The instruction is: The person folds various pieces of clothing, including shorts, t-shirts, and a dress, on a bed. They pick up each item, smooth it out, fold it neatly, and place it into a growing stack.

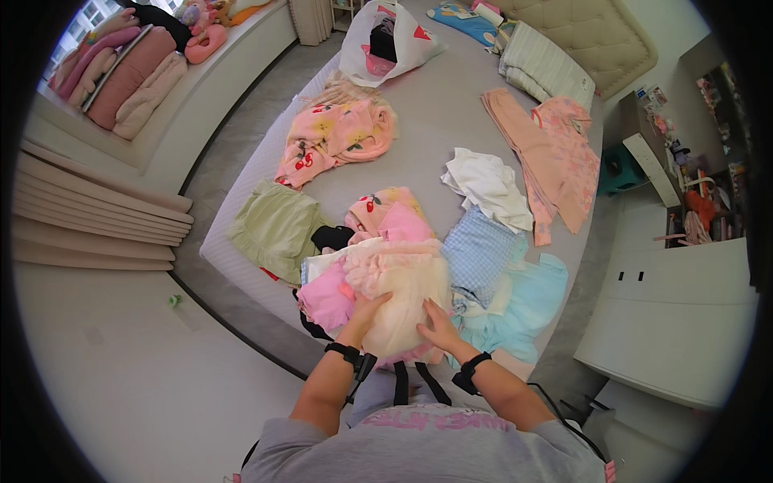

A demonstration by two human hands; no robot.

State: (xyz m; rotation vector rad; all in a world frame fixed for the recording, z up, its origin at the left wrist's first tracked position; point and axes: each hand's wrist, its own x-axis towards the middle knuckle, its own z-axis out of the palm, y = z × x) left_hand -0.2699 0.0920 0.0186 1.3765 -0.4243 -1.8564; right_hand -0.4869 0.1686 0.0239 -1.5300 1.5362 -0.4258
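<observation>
A cream garment of sheer layered fabric (pixel 401 284) with pink ruffles lies folded at the near end of the bed, on top of other clothes. My left hand (pixel 367 311) rests at its left side; whether the fingers grip the cloth is not clear. On its right part lies my right hand (pixel 439 326), thumb and fingers spread. Beside my left hand is a pink garment (pixel 326 299). A blue checked garment (pixel 480 253) and a light turquoise garment (pixel 525 314) lie to the right. Just beyond the cream garment is a pink cloth with a cherry print (pixel 386 208).
A green garment (pixel 275 223) and a cherry-print fleece (pixel 338 139) lie on the bed's left side. White clothing (pixel 489 187) and peach clothing (pixel 543 157) are on the right. A white plastic bag (pixel 410 57) stands at the far end. Cabinets (pixel 670 302) flank the bed.
</observation>
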